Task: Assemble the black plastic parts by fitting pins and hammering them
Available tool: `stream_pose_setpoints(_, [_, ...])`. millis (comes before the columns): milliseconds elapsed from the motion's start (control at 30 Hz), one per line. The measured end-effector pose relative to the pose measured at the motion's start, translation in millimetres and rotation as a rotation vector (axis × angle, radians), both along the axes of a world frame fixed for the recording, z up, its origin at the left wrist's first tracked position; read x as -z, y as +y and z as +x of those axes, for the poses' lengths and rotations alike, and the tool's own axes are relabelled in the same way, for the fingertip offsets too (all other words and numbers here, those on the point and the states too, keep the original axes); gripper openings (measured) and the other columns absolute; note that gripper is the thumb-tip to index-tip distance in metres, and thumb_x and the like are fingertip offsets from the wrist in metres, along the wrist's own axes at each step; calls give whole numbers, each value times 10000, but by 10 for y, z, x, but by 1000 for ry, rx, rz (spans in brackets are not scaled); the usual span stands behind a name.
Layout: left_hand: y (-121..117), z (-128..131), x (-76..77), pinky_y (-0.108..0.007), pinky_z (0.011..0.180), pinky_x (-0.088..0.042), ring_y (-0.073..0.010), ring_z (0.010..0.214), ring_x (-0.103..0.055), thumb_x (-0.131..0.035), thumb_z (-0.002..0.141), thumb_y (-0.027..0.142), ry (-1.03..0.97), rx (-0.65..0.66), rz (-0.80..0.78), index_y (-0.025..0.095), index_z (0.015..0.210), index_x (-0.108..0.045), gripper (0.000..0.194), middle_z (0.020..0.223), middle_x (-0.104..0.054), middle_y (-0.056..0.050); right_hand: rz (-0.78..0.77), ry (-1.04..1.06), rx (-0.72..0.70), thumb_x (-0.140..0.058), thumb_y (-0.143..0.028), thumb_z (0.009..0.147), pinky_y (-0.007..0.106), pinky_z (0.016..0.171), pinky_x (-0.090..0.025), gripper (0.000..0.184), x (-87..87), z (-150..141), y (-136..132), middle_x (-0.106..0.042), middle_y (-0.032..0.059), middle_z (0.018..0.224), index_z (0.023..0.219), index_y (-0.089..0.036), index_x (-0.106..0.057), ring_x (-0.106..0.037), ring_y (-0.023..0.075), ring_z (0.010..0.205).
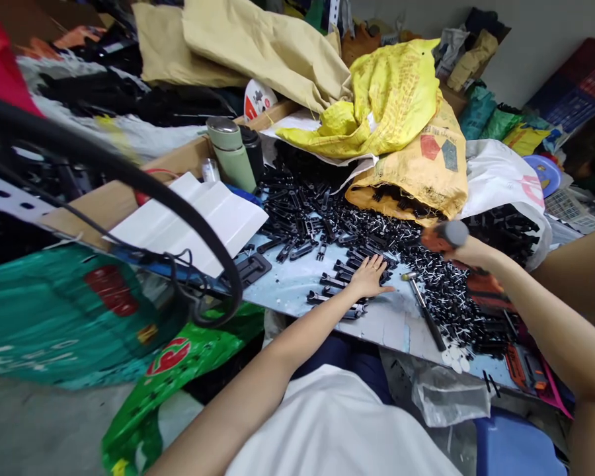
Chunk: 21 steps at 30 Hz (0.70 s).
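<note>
My left hand [371,276] lies flat with fingers spread on a row of black plastic clips [338,285] lined up on the light blue table [297,281]. My right hand [463,251] is closed round the orange grip of a tool with a grey rounded end [446,235], held over the heap of black parts with white pins [451,291]. A metal rod-like tool [424,309] lies on the table between my hands.
A big heap of black clips [317,205] spills from a yellow sack [416,172]. A green flask [231,153] and white corrugated sheet [193,221] stand left. A thick black cable [143,185] loops in front. Green bags [69,311] lie below left.
</note>
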State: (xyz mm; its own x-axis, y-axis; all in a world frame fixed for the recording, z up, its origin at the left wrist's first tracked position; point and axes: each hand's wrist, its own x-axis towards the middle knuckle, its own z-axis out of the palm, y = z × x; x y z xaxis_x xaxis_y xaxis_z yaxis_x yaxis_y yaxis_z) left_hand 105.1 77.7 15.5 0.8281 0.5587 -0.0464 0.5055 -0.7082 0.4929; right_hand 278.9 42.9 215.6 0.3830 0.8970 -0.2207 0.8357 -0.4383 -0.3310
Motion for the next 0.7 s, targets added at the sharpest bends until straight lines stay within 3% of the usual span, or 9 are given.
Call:
stream_pose_setpoints(100, [7,-17,-16,-417,1114,-122,-267,1374,-112,-309,783,692,34,7,-10,75,1386,-253,864,1478,-186,-147,-371,-24,-157,-614,-75,618,144,409,-335,55,69,-452,571,-483,-54,456,672,-76,-601,-424,31,400])
stream_pose_setpoints(267, [1,10,52,-423,1109,-150,-270,1366,-155,-304,787,687,12,-15,19,115,1387,-266,830,1477,-206,-120,-563,-129,-285,-633,-162,620,207,375,-364,101,134,-873,1073,-462,-23,421,561,-134,-556,-449,95,400])
stream_pose_setpoints(500, [5,64,183,-440,1111,-134,-293,1365,-148,-295,739,749,-55,-19,40,100,1384,-275,916,1479,-194,-130,-633,-162,-388,-643,-174,622,216,400,-360,97,222,-911,1269,-451,-29,423,588,-142,-558,-462,106,435])
stream_pose_setpoints(700, [11,52,155,-447,1115,-109,-282,1370,-126,-294,758,725,-40,-2,14,79,1382,-260,898,1481,-183,-144,-627,-326,-455,-676,-210,586,229,441,-367,128,176,-1094,1145,-490,-10,469,637,-117,-602,-496,125,490])
